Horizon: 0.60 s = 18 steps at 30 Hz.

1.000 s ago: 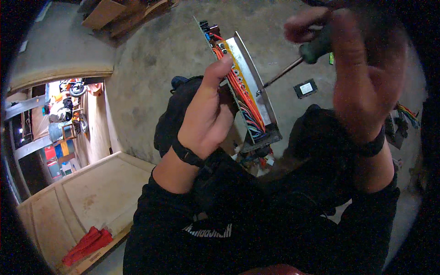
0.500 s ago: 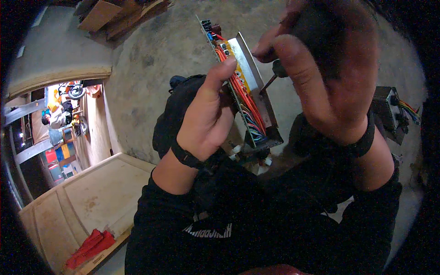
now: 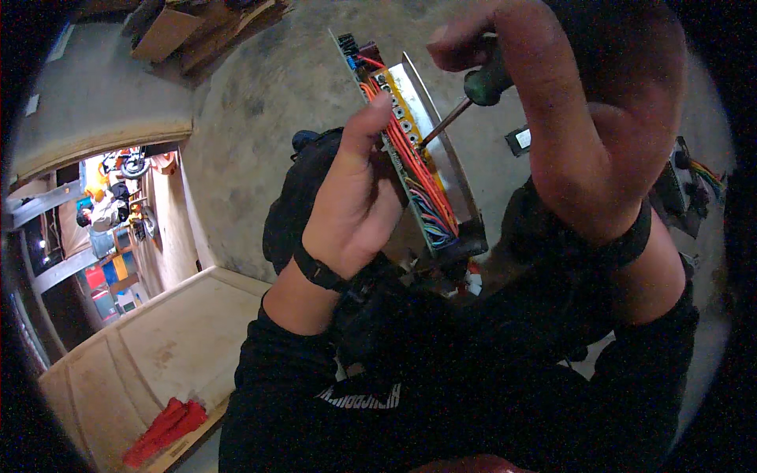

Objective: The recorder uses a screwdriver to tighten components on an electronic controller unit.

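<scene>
My left hand (image 3: 355, 189) is closed around a long circuit board, its thumb lying over a bundle of red and orange wires (image 3: 410, 162). Beside the wires run a yellow insulating strip with a row of round screw fixings and a silvery metal plate (image 3: 430, 110). A screwdriver (image 3: 486, 85) with a dark green handle is held in my right hand (image 3: 579, 134). Its shaft slants down to the left, and the tip meets the board at the yellow strip. Part of the handle is hidden behind my fingers.
On the right sits a metal box (image 3: 684, 189) with coloured wires, near a small black piece (image 3: 518, 140) with a white label. White connectors (image 3: 473, 281) lie below the board. A red cloth (image 3: 165, 432) rests on a wooden panel (image 3: 173, 339). Cardboard (image 3: 167, 33) is stacked far left.
The screwdriver tip has shifted up and left, from beside the metal plate onto the yellow strip. My right hand's fingers have opened out somewhat around the handle. The board has moved slightly left.
</scene>
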Tool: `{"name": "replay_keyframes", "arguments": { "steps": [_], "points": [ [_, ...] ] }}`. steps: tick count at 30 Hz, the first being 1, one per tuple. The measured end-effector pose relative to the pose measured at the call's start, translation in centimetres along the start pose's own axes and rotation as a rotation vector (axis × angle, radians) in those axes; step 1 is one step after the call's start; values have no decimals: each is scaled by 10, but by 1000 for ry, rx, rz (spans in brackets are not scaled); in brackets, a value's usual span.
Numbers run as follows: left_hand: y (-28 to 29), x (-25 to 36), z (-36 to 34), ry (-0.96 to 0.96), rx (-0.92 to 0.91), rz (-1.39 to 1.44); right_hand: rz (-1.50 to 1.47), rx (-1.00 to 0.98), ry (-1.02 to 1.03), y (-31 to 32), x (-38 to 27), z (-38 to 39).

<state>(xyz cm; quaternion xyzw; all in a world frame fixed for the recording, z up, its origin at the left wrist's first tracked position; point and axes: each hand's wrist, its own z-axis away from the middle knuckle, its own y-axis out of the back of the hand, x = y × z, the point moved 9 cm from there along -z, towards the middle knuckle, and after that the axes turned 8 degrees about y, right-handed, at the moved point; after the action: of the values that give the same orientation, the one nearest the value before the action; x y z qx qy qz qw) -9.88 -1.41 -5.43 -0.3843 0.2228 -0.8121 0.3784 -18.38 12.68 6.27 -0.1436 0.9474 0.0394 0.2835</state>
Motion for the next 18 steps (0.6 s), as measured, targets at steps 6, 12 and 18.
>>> {"name": "replay_keyframes", "arguments": {
  "steps": [6, 12, 18],
  "points": [
    [14, 3, 0, 33, 62, -13, 8, 6, -12, -7, 4, 6],
    [21, 6, 2, 42, 81, -3, 0, 8, -17, -6, 8, 13],
    [17, 5, -1, 22, 32, 15, 3, 2, -12, -1, 9, 12]
  ]
}}
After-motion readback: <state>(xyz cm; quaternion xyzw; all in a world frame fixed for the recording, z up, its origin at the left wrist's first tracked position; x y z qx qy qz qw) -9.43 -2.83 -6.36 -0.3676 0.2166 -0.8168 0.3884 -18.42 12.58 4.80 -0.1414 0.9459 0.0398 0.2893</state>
